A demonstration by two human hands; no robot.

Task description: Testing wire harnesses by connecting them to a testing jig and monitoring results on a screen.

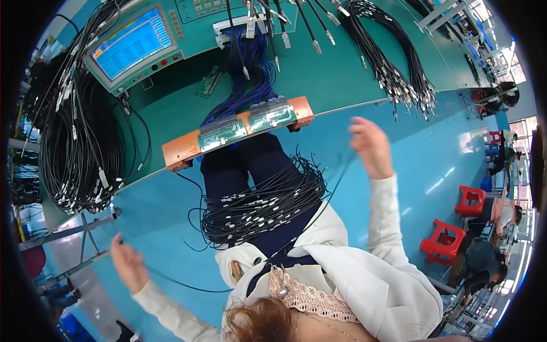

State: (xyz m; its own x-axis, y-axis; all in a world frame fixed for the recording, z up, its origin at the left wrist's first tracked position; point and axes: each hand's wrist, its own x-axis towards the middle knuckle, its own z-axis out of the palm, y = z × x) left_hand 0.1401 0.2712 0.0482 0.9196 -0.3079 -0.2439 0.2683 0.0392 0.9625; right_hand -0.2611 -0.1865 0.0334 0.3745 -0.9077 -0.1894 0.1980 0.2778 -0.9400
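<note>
A bundle of thin black cables with white tags lies across my lap. One single black cable stretches in a slack curve over my body, from hand to hand. Out to the left, low beside the bench, my left hand is closed on one end, with a dark tip at its fingertips. Raised to the right of the bench edge, my right hand has its fingers curled around the other end; slight blur hides the exact grip. In front of my knees, an orange test fixture carries two green circuit boards along the bench edge.
A tester with a lit screen stands at the back left of the green bench. Blue wires run from it to the fixture. Cable bundles hang at left and lie at right. Red stools and people are farther right.
</note>
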